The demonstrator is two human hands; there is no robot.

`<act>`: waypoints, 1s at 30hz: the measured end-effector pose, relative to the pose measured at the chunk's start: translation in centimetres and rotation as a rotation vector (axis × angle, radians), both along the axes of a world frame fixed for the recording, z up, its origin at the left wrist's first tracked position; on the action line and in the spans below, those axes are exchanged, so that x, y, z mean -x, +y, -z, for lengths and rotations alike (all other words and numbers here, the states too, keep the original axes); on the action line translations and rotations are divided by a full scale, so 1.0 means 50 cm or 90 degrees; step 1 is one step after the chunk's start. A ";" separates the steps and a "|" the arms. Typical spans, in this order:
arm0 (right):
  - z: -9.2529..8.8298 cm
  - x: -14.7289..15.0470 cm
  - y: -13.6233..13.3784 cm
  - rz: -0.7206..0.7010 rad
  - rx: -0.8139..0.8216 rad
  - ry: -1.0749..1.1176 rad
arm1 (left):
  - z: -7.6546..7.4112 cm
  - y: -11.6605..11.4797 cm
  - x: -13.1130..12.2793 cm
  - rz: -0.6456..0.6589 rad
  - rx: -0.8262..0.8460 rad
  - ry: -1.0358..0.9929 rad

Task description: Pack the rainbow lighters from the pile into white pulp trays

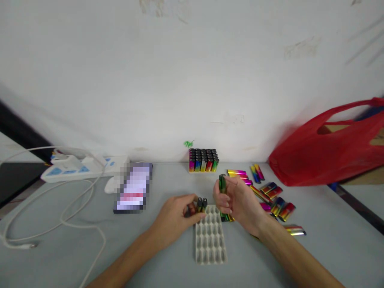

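A pale tray with rows of rounded cells lies on the grey table. My left hand is at its far left corner, fingers and thumb closed around two upright batteries with black tops. Whether these rest in cells is hidden by my thumb. Just right of the tray's far end, my right hand is raised with its fingers curled around a green battery with a dark end. Below that hand, more green and yellow batteries lie beside the tray, partly covered.
Against the wall stands a block of upright multicoloured batteries. Loose shiny batteries are scattered to the right, near a red bag. On the left are a phone, a power strip and a looping white cable.
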State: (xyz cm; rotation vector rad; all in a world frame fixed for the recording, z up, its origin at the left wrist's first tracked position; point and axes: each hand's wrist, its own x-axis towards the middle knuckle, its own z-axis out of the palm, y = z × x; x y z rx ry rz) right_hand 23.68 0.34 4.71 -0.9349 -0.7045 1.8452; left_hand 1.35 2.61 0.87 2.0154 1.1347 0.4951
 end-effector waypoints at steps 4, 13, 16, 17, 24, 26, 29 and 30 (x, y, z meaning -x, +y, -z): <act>0.005 0.006 0.009 -0.005 -0.009 0.007 | 0.001 0.000 -0.001 -0.001 -0.002 0.005; 0.030 0.001 -0.025 0.004 -0.074 -0.008 | 0.010 0.001 0.003 0.004 -0.005 0.010; 0.028 0.000 -0.025 0.001 -0.063 0.028 | 0.009 0.003 0.004 0.006 0.003 0.013; 0.030 -0.001 -0.024 0.000 -0.059 0.033 | 0.007 0.003 0.004 0.005 0.006 0.016; 0.041 0.003 -0.029 -0.011 -0.020 0.047 | -0.006 0.002 0.000 -0.005 0.024 0.038; 0.038 0.010 -0.034 -0.012 -0.012 0.056 | -0.007 0.001 0.000 -0.007 0.025 0.042; 0.036 0.017 -0.037 0.002 -0.008 0.071 | -0.008 0.001 0.000 -0.008 0.024 0.041; 0.037 0.018 -0.036 0.005 -0.008 0.077 | -0.007 0.001 0.000 -0.007 0.023 0.038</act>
